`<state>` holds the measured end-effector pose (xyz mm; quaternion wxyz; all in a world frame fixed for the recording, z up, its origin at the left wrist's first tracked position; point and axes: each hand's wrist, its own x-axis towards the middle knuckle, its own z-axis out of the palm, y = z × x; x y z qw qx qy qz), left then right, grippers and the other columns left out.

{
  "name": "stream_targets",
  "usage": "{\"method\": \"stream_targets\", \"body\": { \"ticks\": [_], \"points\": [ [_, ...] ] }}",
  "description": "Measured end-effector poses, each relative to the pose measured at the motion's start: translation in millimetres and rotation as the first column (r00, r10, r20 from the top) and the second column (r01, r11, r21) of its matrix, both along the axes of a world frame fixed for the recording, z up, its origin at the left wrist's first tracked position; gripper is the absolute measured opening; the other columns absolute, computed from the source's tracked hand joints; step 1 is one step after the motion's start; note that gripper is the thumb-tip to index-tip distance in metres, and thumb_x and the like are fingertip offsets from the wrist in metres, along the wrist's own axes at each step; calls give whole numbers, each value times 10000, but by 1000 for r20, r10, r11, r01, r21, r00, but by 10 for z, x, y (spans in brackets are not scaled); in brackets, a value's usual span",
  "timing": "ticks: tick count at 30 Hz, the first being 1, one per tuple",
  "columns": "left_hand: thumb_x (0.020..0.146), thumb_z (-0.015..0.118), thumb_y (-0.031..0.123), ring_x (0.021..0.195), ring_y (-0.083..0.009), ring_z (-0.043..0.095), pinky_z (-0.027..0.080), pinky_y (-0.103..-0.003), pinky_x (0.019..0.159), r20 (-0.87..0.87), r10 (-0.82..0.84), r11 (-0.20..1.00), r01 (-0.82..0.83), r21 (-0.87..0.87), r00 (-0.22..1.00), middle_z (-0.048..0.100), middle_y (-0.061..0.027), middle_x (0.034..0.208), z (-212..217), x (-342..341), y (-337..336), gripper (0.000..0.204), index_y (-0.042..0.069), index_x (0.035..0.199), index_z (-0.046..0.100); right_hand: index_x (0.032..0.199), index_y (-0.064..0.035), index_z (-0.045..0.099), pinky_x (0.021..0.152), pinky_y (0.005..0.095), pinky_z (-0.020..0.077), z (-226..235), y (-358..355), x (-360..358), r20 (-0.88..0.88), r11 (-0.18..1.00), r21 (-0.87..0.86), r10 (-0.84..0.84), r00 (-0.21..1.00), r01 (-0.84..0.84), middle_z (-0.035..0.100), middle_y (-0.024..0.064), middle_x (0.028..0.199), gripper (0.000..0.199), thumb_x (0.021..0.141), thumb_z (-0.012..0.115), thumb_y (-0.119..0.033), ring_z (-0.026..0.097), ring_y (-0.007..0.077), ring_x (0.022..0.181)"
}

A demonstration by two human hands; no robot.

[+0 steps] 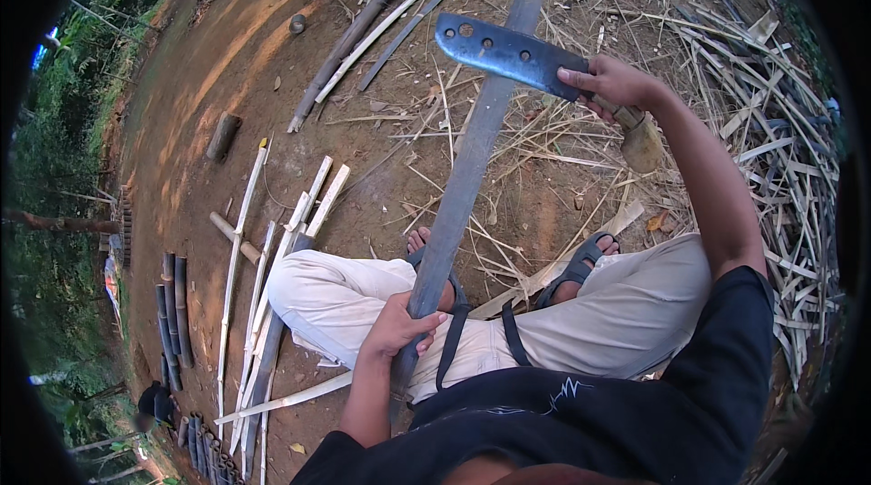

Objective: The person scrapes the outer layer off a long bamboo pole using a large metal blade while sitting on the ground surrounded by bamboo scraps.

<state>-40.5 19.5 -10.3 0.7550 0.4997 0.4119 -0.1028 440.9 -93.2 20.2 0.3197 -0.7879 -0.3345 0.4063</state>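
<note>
My left hand (399, 325) is wrapped round the lower part of a long, flat grey bamboo slat (467, 163), close to my lap. The slat slants away from me, between my feet, toward the far ground. In my right hand (621, 86) is a machete (508, 57) with a broad dark blade, several round holes and a wooden handle. Its thumb presses on the base of the blade. The blade lies across the slat near its far end in this view; whether they touch I cannot tell.
Split strips (288, 244) and a short stick (234, 237) lie at the left. A heap of thin shavings (771, 140) spreads on the right. Farther off are a bamboo pole (349, 51) and a short log (222, 137). Dark bamboo pieces (172, 308) rest farther left.
</note>
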Motion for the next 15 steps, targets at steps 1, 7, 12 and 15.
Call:
{"method": "stream_targets", "body": {
  "ticks": [1,7,12,15],
  "points": [
    [840,771,29,391,-124,519,411,-281,347,4,-13,1000,13,-16,1000,559,-57,575,-4,15,38,256,1,887,521,754,-51,581,423,263,501,-3,-65,72,3,999,16,-45,999,45,549,8,563,572,969,572,-580,571,92,447],
    [839,769,37,390,-129,522,415,-283,344,16,-26,1000,26,-8,1000,561,-61,571,-32,41,93,253,0,883,524,696,-34,566,459,277,504,-13,-42,-146,41,978,-80,196,980,-193,553,12,538,621,957,581,-598,571,116,429],
    [860,755,26,410,-113,524,409,-271,364,49,-39,999,40,-30,998,562,-48,590,-57,72,81,222,18,858,533,744,-23,581,403,264,485,20,-115,134,-180,955,110,-255,950,277,558,11,560,582,973,576,-558,568,113,419],
    [867,747,25,420,-108,528,404,-267,373,14,-28,999,28,17,1000,559,-40,599,10,94,18,210,21,849,538,752,-25,573,391,260,487,-33,-85,-44,-75,1000,30,2,997,0,550,6,560,578,973,573,-560,565,113,421]
  ]
}}
